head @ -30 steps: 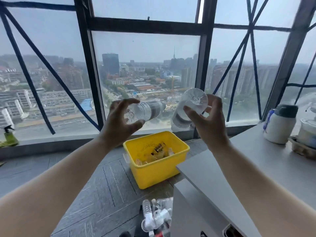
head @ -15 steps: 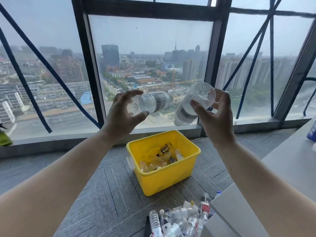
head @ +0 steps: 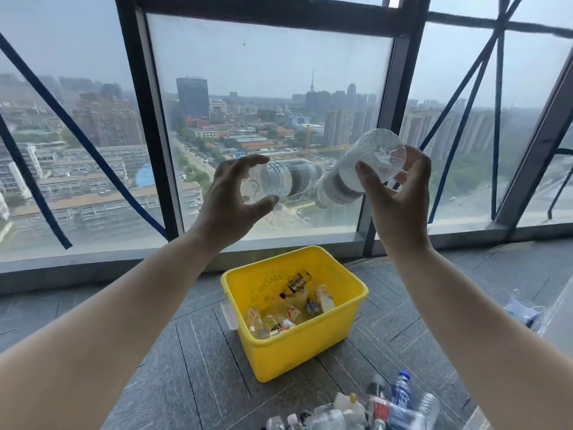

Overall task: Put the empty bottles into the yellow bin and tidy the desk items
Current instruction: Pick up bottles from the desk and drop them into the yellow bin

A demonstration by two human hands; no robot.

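My left hand [head: 231, 200] grips a clear empty bottle [head: 286, 180] by its base, the bottle lying sideways with its neck pointing right. A second clear bottle [head: 359, 169] is held near its base by my right hand [head: 400, 206], tilted with the neck down to the left. Both bottles are raised in front of the window, above the yellow bin [head: 297, 342]. The bin stands on the grey floor and holds several small bottles in its bottom.
A pile of several empty bottles [head: 372, 408] lies on the floor at the bottom edge. A clear bag with blue contents [head: 524, 311] sits at the right. The window wall with dark frames [head: 145, 119] runs behind the bin.
The view has swung left and down: the desk and its containers have left the frame, and more of the floor bottle pile shows. Both hands still hold their bottles above the bin.
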